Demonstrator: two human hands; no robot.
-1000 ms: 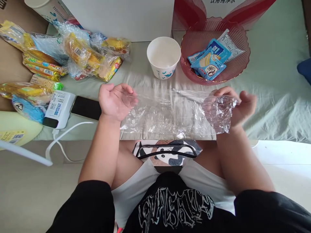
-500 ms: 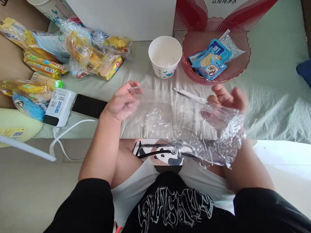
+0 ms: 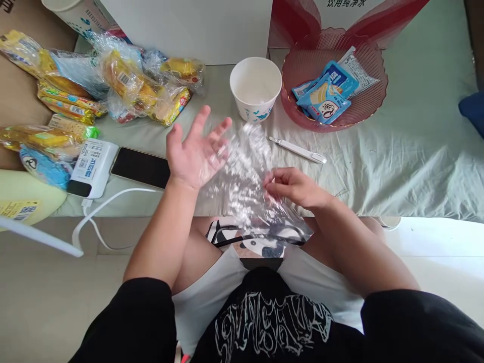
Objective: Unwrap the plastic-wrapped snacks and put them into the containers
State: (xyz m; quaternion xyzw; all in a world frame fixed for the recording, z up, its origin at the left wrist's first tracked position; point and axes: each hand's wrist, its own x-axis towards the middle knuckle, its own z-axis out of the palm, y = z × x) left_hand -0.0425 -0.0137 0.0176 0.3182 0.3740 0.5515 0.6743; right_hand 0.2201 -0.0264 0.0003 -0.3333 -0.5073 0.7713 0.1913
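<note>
A crumpled sheet of clear plastic wrap (image 3: 245, 181) hangs between my hands, over the bed's edge and my lap. My right hand (image 3: 293, 187) pinches the wrap at its right side, thumb against fingers. Palm up, my left hand (image 3: 198, 151) has its fingers spread, and the wrap's left side lies against or just beside the fingertips. Beyond the wrap stands a white paper cup (image 3: 256, 88), upright. A white craft knife (image 3: 298, 149) lies on the green sheet to the right of the cup.
A pink ribbed glass bowl (image 3: 378, 101) holds several blue and white snack packets (image 3: 327, 96). Wrapped snacks (image 3: 132, 83) are heaped at the left, near a white power bank (image 3: 93, 169) with a cable and a black phone (image 3: 140, 165). Boxes (image 3: 192, 30) stand behind.
My right hand has swung left and down, bunching the stretched wrap towards the middle. My left hand has turned palm up with fingers spread. The craft knife is now uncovered.
</note>
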